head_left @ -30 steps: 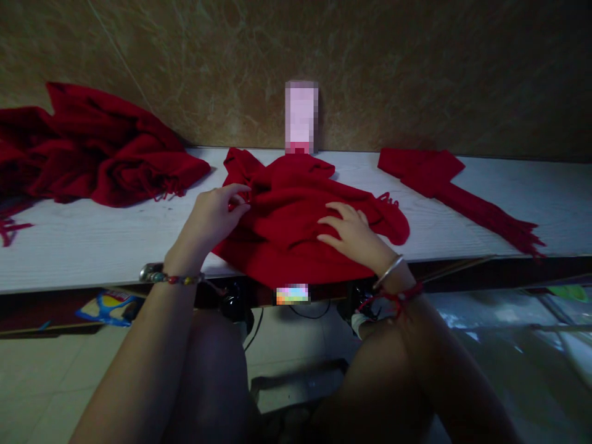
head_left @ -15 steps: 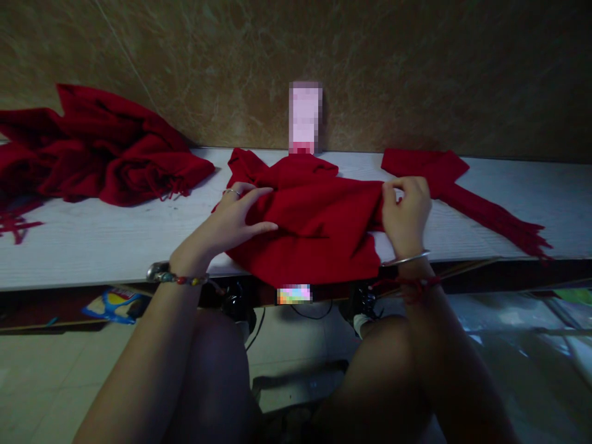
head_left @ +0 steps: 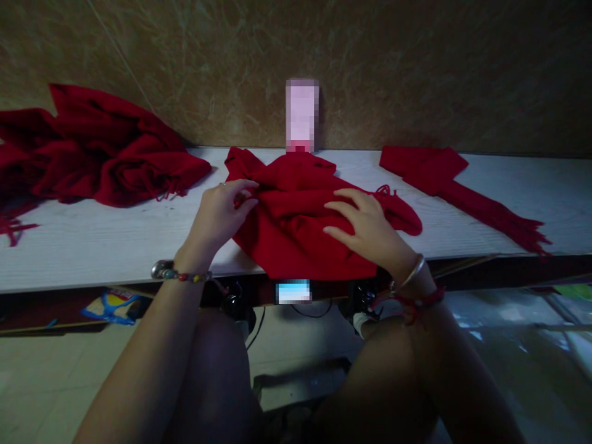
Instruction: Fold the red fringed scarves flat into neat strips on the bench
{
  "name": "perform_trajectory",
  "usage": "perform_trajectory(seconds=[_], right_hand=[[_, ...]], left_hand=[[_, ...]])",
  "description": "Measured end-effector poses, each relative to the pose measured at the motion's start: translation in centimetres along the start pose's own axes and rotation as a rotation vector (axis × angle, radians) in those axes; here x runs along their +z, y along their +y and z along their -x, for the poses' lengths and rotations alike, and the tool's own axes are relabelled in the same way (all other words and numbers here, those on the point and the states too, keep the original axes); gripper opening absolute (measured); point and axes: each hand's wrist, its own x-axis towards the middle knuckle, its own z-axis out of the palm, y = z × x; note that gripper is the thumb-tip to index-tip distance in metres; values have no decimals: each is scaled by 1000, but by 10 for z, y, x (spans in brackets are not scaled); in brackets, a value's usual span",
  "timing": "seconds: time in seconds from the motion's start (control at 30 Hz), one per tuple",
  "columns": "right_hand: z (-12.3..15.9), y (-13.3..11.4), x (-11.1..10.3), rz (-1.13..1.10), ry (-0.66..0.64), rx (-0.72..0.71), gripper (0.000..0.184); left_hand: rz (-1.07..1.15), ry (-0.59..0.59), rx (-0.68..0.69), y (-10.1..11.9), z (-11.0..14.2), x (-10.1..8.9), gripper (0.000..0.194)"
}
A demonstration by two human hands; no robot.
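A crumpled red scarf (head_left: 305, 246) lies in front of me on the white board, one end draping over its near edge. A bit of fringe shows beyond my right hand. My left hand (head_left: 224, 213) is at the scarf's left side, thumb and fingers closed around a fold of the cloth. Spread fingers of my right hand (head_left: 365, 225) rest over the scarf's right part, holding nothing. To the right lies another red scarf (head_left: 430, 172), folded narrow, its fringed end toward me. A heap of red scarves (head_left: 115, 148) fills the left side.
A blurred pink upright item (head_left: 302, 114) leans against the brown marbled wall (head_left: 393, 74) behind the scarf. The white board (head_left: 518, 185) runs the full width. Below its edge are a blurred lit screen (head_left: 293, 291), a blue-and-yellow packet (head_left: 113, 305) and a thin cable (head_left: 314, 314).
My right hand has let go of the scarf's right corner and moved left, its fingers spreading. The right end of the cloth has dropped, showing fringe. My left hand's fingers have closed on cloth.
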Motion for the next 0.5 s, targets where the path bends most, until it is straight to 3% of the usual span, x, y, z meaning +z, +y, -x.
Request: perform_trajectory(seconds=[0.07, 0.13, 0.23, 0.33, 0.5], right_hand=[[3, -6, 3, 18, -190, -65, 29], [4, -5, 8, 33, -298, -91, 24], [2, -1, 13, 43, -287, -90, 14], [-4, 4, 9, -9, -104, -17, 15], [-9, 31, 2, -81, 408, 320, 17]], left_hand=[[5, 48, -28, 0, 0, 1, 31], [9, 71, -48, -1, 0, 2, 31], [-16, 52, -74, -4, -1, 4, 32], [-38, 13, -87, -5, -3, 6, 33], [6, -162, -13, -3, -1, 7, 47]])
